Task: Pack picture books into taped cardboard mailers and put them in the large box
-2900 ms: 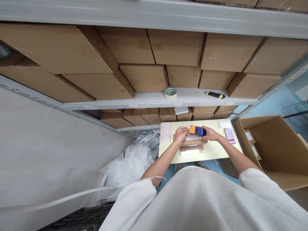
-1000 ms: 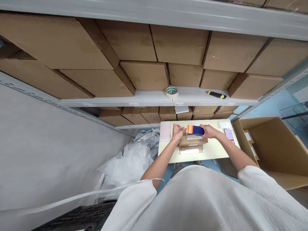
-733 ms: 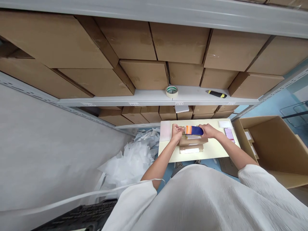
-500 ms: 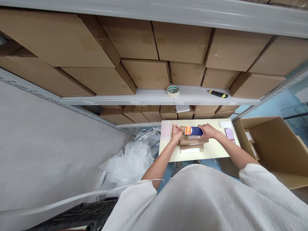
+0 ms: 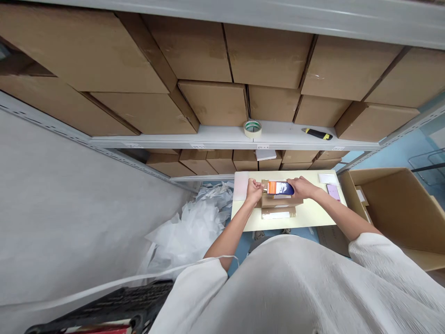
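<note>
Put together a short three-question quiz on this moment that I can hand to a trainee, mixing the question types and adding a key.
1. Multiple choice: which of the person's own hands grips the blue end of the blue-and-orange tool?
A) left
B) right
C) both

2. True or false: the yellow-and-black knife lies on the table.

3. Fill in the blank: the large open carton stands beside the table, on the person's ____ side.

Key:
1. B, the right hand grips it.
2. False; it lies on the shelf.
3. right
</note>
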`<action>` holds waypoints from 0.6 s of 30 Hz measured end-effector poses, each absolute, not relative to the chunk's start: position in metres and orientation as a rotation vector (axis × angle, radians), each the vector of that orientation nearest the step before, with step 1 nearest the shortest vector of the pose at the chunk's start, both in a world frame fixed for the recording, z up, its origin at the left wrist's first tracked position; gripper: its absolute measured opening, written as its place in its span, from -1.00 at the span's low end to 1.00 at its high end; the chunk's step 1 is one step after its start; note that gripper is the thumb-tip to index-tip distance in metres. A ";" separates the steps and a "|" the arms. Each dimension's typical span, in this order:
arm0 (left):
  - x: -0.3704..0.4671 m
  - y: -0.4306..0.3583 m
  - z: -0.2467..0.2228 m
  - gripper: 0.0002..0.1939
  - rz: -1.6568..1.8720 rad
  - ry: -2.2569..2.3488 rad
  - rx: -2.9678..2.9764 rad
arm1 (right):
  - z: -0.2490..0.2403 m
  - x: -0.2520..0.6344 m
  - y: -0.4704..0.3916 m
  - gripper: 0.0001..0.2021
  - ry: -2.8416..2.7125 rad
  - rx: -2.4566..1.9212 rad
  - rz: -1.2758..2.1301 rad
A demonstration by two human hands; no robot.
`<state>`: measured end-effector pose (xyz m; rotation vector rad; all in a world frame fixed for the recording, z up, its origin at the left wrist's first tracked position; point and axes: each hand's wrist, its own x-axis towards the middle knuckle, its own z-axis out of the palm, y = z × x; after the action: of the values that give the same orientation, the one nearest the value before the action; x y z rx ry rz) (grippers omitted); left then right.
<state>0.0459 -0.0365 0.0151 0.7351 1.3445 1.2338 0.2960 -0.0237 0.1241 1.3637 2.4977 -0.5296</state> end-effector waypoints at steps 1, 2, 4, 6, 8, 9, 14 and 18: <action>0.046 -0.036 0.015 -0.47 1.230 1.337 0.734 | 0.123 0.297 -0.023 -0.62 2.501 1.358 -0.534; 0.046 -0.035 0.015 -0.47 1.226 1.326 0.736 | 0.121 0.299 -0.022 -0.62 2.503 1.355 -0.536; 0.044 -0.034 0.013 -0.48 1.229 1.320 0.742 | 0.118 0.302 -0.020 -0.60 2.501 1.360 -0.537; 0.040 -0.031 0.009 -0.49 1.256 1.327 0.745 | 0.115 0.307 -0.018 -0.59 2.487 1.379 -0.536; 0.030 -0.026 0.004 -0.51 1.307 1.351 0.731 | 0.114 0.316 -0.016 -0.61 2.463 1.396 -0.526; 0.023 -0.024 0.001 -0.52 1.333 1.373 0.714 | 0.114 0.321 -0.016 -0.62 2.452 1.401 -0.514; -0.008 -0.014 -0.011 -0.46 1.321 1.425 0.641 | 0.118 0.344 -0.014 -0.66 2.437 1.406 -0.477; -0.012 -0.018 -0.016 -0.47 1.302 1.402 0.636 | 0.119 0.349 -0.014 -0.67 2.455 1.412 -0.509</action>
<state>-0.0122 -0.0185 -0.0163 0.6357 1.4021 1.3024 0.3495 -0.0139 0.1189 1.4117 2.4551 -0.5086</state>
